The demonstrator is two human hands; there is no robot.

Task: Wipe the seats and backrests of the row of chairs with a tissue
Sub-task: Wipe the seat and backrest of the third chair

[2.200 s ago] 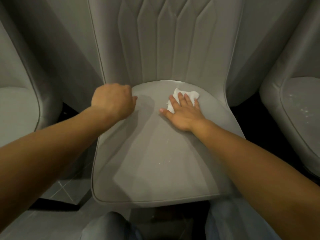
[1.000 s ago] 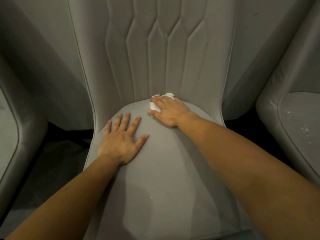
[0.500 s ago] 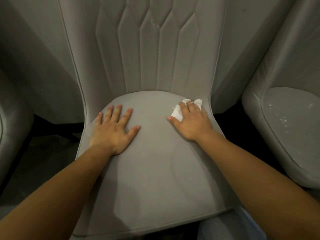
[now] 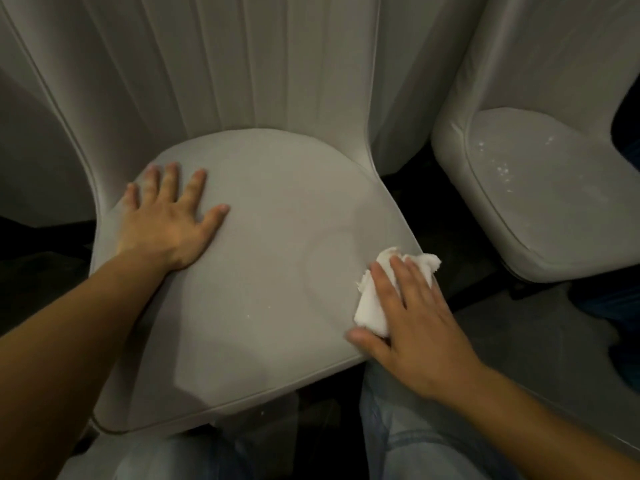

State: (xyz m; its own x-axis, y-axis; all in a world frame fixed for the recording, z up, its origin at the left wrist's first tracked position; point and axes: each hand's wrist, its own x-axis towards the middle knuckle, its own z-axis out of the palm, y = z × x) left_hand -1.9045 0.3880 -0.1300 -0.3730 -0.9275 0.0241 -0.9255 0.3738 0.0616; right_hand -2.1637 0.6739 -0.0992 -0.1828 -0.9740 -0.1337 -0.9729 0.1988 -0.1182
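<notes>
A grey padded chair fills the middle of the head view, with a rounded seat [image 4: 263,237] and a ribbed backrest [image 4: 221,64]. My right hand [image 4: 412,327] lies flat with straight fingers on a crumpled white tissue [image 4: 372,306], pressing it onto the seat's front right edge. My left hand [image 4: 169,220] rests flat, fingers spread, on the seat's back left part. A few small white specks dot the seat's front.
A second grey chair [image 4: 540,188] stands close on the right, with white specks on its seat. Part of another chair [image 4: 31,133] shows at the left. Dark gaps separate the chairs. My jeans-clad knees [image 4: 401,441] are just below the seat's front edge.
My right hand has slid the tissue from the back right of the seat down to its front right edge. My left hand stays flat on the seat's left side.
</notes>
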